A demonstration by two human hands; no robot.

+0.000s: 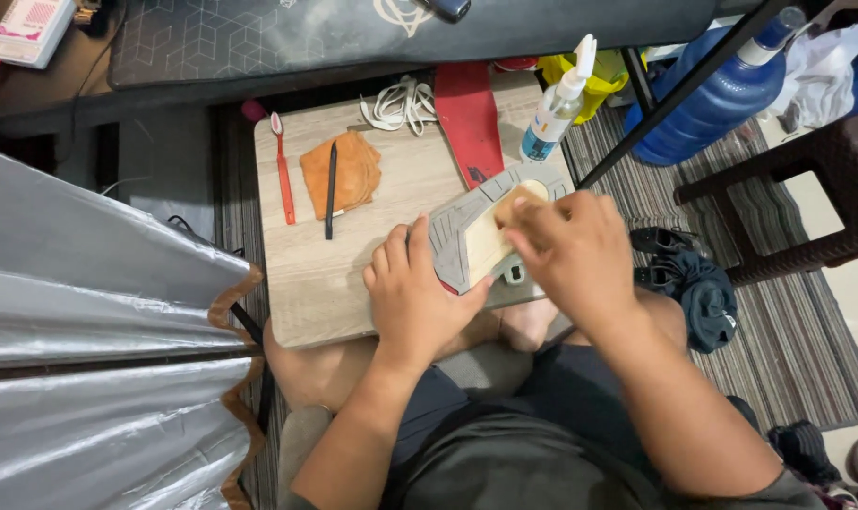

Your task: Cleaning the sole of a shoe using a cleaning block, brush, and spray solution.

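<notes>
A shoe lies sole up on a small wooden board (pixel 334 274) across my lap. Its grey sole (pixel 453 231) has a pale tan middle panel. My left hand (pixel 415 293) presses down on the near end of the sole and holds it steady. My right hand (pixel 566 250) rests on the far right part of the sole, fingers closed on a small tan piece, probably a cloth or sponge, pressed against the pale panel. What exactly it holds is partly hidden by the fingers.
On the board lie an orange cloth (pixel 349 170), a black pen-like stick (pixel 331 189), a red toothbrush (pixel 283 170) and white laces (pixel 401 102). A spray bottle (pixel 557 104) stands at the far edge. A blue water jug (pixel 722 94), dark stool (pixel 826 198) and silver fabric (pixel 89 331) surround me.
</notes>
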